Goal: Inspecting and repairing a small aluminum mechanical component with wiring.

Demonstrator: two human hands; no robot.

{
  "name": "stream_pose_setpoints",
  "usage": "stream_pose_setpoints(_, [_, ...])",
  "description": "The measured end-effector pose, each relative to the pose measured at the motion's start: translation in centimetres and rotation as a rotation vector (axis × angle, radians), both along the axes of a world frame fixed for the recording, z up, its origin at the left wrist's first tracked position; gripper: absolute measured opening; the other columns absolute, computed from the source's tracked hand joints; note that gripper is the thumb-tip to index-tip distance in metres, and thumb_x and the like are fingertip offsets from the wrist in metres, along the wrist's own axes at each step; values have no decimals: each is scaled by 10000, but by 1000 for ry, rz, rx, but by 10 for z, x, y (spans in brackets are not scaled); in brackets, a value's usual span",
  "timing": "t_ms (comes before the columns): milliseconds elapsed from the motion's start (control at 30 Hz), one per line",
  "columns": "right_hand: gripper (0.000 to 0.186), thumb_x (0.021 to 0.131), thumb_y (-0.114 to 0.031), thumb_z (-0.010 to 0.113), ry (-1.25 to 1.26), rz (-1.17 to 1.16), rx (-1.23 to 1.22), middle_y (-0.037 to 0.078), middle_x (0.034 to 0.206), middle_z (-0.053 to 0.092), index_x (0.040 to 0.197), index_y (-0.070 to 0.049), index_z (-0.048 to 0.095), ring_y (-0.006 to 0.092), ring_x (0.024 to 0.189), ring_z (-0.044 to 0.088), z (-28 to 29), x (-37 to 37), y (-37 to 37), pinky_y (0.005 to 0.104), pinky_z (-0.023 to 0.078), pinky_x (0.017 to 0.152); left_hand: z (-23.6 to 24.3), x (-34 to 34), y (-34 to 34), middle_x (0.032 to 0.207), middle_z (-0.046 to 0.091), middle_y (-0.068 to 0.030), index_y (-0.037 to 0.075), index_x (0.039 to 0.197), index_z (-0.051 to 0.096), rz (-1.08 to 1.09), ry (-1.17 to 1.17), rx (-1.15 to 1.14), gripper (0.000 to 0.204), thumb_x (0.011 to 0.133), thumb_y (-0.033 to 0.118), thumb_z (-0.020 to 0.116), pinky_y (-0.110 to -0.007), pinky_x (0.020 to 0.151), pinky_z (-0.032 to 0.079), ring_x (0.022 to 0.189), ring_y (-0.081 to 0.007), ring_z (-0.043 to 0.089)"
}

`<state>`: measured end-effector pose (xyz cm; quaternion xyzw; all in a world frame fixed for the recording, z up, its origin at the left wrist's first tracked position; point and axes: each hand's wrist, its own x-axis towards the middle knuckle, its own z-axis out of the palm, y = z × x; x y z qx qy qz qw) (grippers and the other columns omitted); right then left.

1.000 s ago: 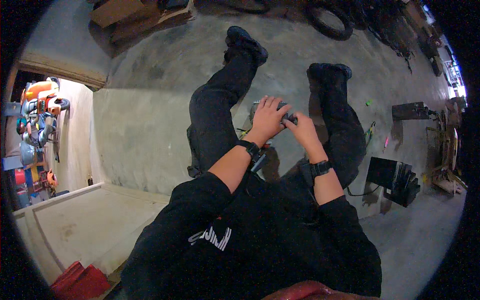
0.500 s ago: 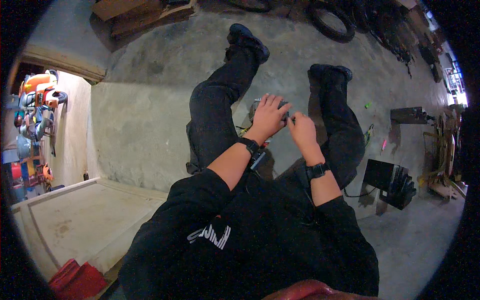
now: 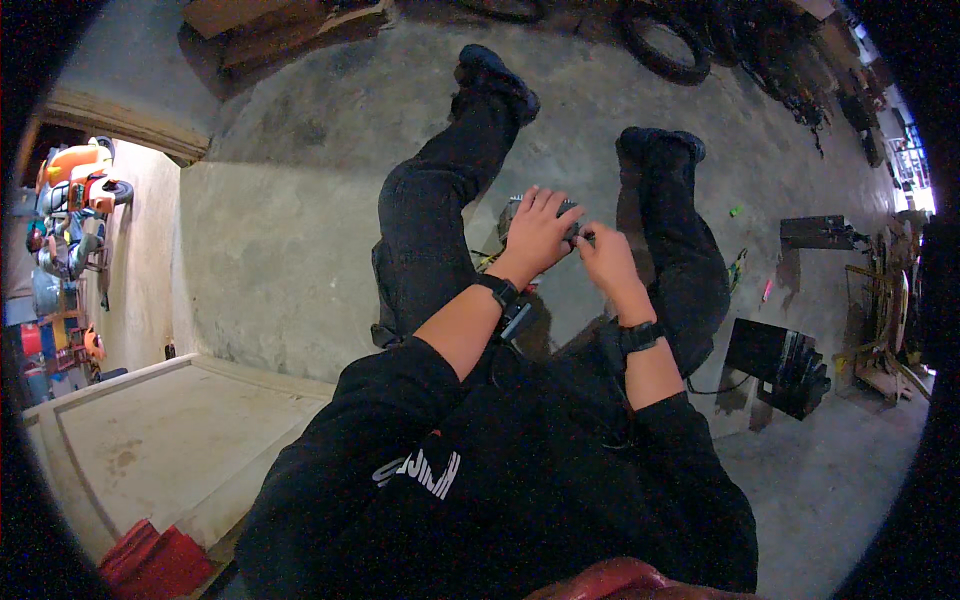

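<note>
Between my legs on the floor lies a dark grey, box-shaped device (image 3: 512,208) with a ridged edge, largely covered by my hands. My left hand (image 3: 540,232) is laid over its top, fingers curled across it and gripping it. At the device's right side, my right hand (image 3: 606,258) has thumb and fingertips pinched together; what they hold is too small to make out. Thin yellowish wires (image 3: 486,260) show beside my left wrist.
A black box-shaped unit (image 3: 770,352) with a cable lies on the right, with a smaller dark box (image 3: 818,232) beyond. A tyre (image 3: 662,45) lies at the far right. A pale panel (image 3: 180,425) is at the left. Small green (image 3: 736,211) and pink (image 3: 767,291) bits dot the floor.
My right hand has shifted and turned slightly at the device's right side, still pinched. My left hand stays in place on the device.
</note>
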<state>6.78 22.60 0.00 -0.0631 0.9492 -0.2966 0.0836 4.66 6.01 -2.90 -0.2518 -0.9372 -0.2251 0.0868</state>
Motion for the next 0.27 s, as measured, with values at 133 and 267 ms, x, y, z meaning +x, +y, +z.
stream_pose_setpoints(133, [310,862,-263,665,-56,-149,-149,243,945,678,1031,-6,630,372,848,666,-5,-13,7,458,514,769,-1,-1,-1,1315,537,-102,237,1265,563,8,-13,-28,632,675,285,788,-496,1129,287,1257,-319,476])
stream_pose_setpoints(267, [350,821,-309,724,-146,-565,-471,173,930,720,1059,-62,657,252,905,708,-43,-32,27,436,517,816,6,-3,1,1349,521,-106,233,1287,547,-23,-78,-55,655,685,315,792,-491,1142,261,1288,-321,452])
